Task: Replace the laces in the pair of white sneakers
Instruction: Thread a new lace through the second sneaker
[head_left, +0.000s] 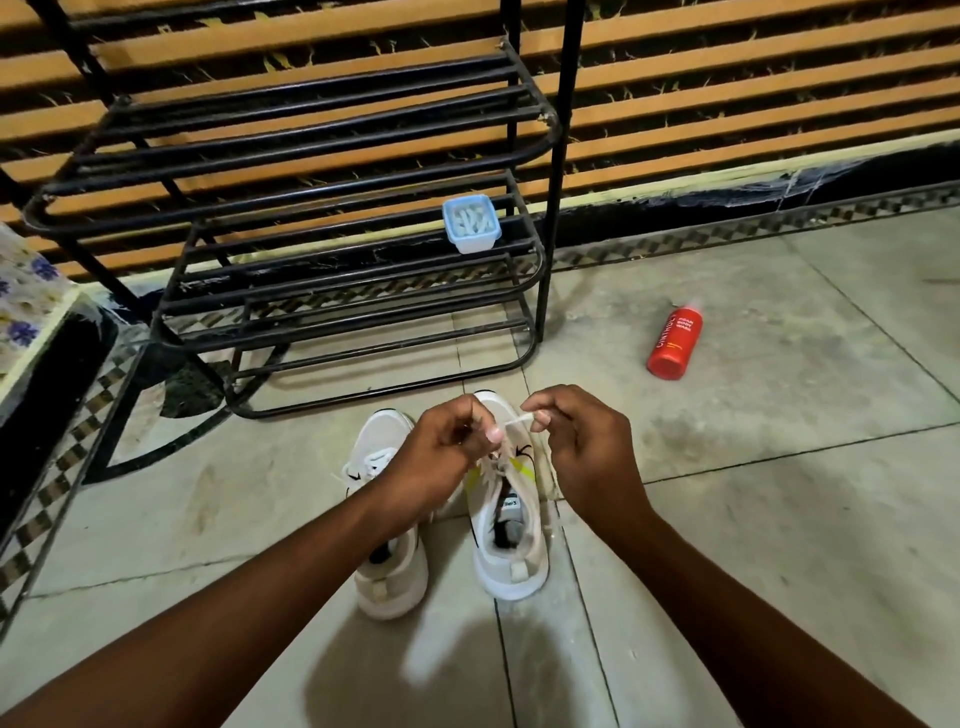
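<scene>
From the head view, the pair of white mesh sneakers (452, 514) stands side by side on the pale tiled floor (779, 467), toes toward the black metal shoe rack (311, 218), just in front of its lowest rung. The thin white lace (514, 420) of the right-hand sneaker is soft, light and limp; it is best taken near its stiff tip, while the shoe should stay put under a light pull. The left hand (447, 441) has its fingers curled, pinching the lace above the eyelets. The right hand (571, 431) pinches the lace's other stretch between thumb and forefinger, apparently at its end.
</scene>
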